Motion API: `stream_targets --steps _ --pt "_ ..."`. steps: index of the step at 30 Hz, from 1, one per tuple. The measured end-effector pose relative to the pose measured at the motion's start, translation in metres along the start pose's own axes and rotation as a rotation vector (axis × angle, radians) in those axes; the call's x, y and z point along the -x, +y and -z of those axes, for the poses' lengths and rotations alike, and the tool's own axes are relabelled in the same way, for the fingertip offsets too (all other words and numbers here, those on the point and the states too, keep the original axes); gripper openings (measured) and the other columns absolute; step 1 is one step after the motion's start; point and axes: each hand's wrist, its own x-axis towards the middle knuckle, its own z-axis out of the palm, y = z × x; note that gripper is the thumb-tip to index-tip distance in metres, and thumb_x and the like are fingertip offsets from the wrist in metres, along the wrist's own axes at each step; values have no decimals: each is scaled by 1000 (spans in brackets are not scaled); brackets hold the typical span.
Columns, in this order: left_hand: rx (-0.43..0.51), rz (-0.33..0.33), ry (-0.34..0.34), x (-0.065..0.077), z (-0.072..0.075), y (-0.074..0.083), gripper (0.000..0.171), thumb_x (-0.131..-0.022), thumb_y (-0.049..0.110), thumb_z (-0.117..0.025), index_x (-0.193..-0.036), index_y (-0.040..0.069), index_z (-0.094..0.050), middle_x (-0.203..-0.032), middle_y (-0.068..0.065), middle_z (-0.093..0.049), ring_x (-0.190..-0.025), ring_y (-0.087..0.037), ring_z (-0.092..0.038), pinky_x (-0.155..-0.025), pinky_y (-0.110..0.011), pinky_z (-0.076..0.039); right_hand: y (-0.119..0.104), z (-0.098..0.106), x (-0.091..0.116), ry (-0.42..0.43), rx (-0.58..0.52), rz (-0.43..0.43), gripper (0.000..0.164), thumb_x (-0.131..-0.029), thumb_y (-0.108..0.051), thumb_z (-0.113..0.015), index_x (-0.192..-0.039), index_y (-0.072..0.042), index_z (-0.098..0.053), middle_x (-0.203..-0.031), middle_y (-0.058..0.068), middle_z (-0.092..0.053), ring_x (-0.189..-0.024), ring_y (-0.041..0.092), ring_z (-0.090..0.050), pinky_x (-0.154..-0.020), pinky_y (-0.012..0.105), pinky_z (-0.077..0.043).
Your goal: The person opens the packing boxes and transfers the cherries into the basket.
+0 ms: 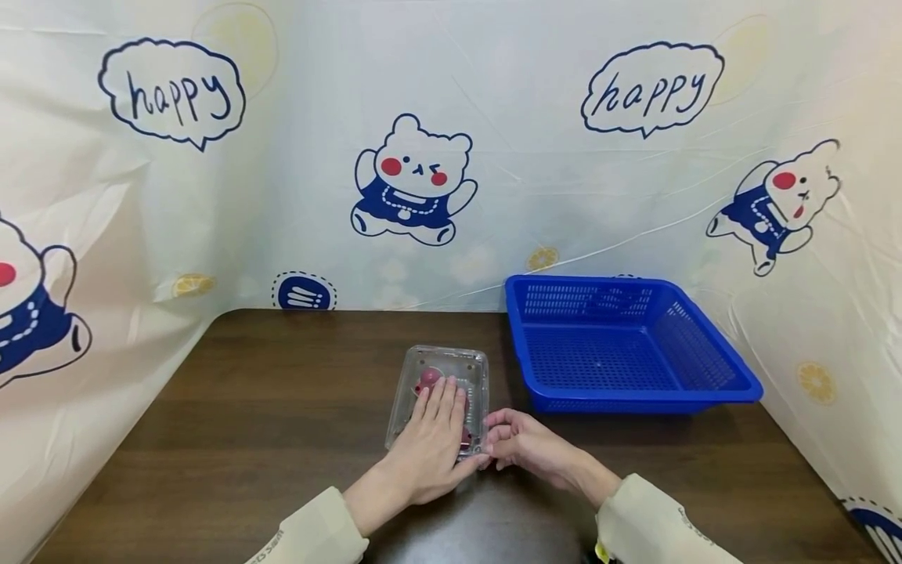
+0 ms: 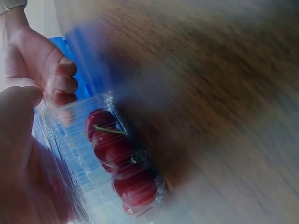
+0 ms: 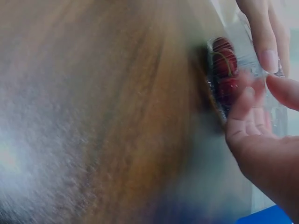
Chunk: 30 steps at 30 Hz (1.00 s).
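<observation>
A clear plastic box (image 1: 458, 359) with a lid lies on the table in front of me. Dark red cherries (image 2: 114, 151) show through its side, one with a green stem. My left hand (image 1: 430, 446) rests flat on the lid, fingers straight and pointing away, covering much of the box. At the near right corner, my right hand (image 1: 528, 450) grips the box edge, its thumb by the lid and its curled fingers against the side. Both thumbs come close together at that corner in the right wrist view.
A blue plastic basket (image 1: 634, 397) with slotted walls stands at the back right, beyond my right hand. Behind the brown wooden table (image 1: 247, 439) hangs a pale cloth (image 1: 303, 157) printed with bears. Something small and yellow (image 1: 602, 552) shows by the right sleeve.
</observation>
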Motion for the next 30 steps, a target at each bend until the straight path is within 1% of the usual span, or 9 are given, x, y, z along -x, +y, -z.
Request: stream_targets --steps 3,5,9,12,15,19,25,27,30 --pt "10 3 -13 3 -2 1 88 -94 60 -40 -142 -14 -35 -151 -33 -33 -141 -41 -27 -113 -58 -27 -1 -3 0 17 0 -41 42 -84 0 -59 -119 12 -39 -80 -2 -63 -73 11 -62 -66 25 -51" --pt "11 1 -18 4 -3 1 89 -93 60 -41 -142 -14 -36 -151 -33 -34 -141 -42 -28 -113 -58 -28 0 -5 1 27 5 -52 40 -83 0 -59 -117 11 -41 -80 -2 -65 -72 11 -62 -65 25 -52" --pt "9 -5 -20 6 -5 1 90 -92 61 -42 -141 -14 -36 -150 -33 -34 -141 -41 -28 -113 -57 -28 2 -8 1 42 22 -43 36 -82 1 -60 -112 9 -42 -76 -3 -68 -68 10 -64 -61 24 -49" --pt "7 -3 -15 5 -6 0 88 -94 60 -41 -141 -14 -37 -150 -34 -35 -140 -42 -29 -112 -58 -29 3 -9 0 47 28 -37 34 -81 1 -60 -110 8 -43 -73 -4 -69 -65 10 -66 -59 23 -48" --pt "-16 -2 -10 4 -7 0 84 -95 58 -39 -141 -13 -38 -149 -33 -36 -139 -42 -31 -111 -58 -30 3 -9 -1 49 24 -36 32 -81 1 -59 -108 6 -44 -71 -5 -68 -63 10 -67 -58 23 -47" --pt "-44 -9 -3 1 -6 0 82 -96 57 -38 -140 -13 -40 -148 -33 -38 -138 -43 -32 -111 -58 -31 1 -6 -2 49 37 -18 29 -80 1 -59 -105 5 -46 -70 -5 -67 -62 10 -67 -59 22 -48" --pt "-69 -22 35 -7 -5 0 81 -97 56 -38 -139 -13 -42 -147 -33 -40 -138 -43 -34 -110 -57 -33 -5 1 -3 23 102 26 24 -83 2 -58 -102 5 -45 -72 -3 -67 -63 10 -67 -59 22 -51" --pt "-89 -28 45 -8 -6 -1 81 -97 56 -38 -138 -13 -43 -146 -33 -41 -137 -43 -35 -109 -57 -34 -6 2 -3 -3 111 31 20 -84 4 -56 -101 5 -46 -74 1 -68 -64 11 -68 -59 22 -52" --pt "-114 -39 61 -8 -6 -1 81 -96 56 -40 -137 -13 -45 -144 -33 -45 -135 -43 -39 -108 -57 -36 -7 2 -3 -39 107 9 12 -86 4 -55 -96 4 -49 -78 16 -72 -66 12 -69 -60 22 -53"
